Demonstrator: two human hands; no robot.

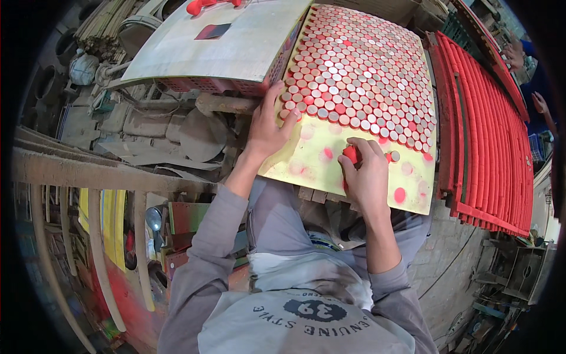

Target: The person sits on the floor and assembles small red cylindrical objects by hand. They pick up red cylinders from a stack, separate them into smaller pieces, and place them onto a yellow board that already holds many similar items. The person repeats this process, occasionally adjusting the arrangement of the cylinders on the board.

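A small red piece (351, 154) sits above the bare near part of the yellow board (312, 144), with the thumb and fingers of the right hand (370, 174) clamped on it; the grip partly hides it. Just beside those fingers, a red-sided disc with a pale top (394, 156) stands apart from the others. Beyond, close-packed red-sided discs (359, 76) fill the far part of the board, most with pale tops, a few red, and red smudges dot the bare strip. The left hand (268, 130) lies at the board's left edge, its thumb apart from the fingers beside the corner discs, covering a bit of that edge. The shirt (295, 330) carries dark printed lettering curving around a dark oval with pale digits. To the left, a pale board (177, 53) on a perforated pinkish crate (206, 85) bears a dark red square (213, 31) and a bright red object (213, 6) at its far side. A red slatted panel (483, 135) stands close along the right, with another person's hand (539, 102) beyond it. A wooden railing (106, 174) crosses the lower left.
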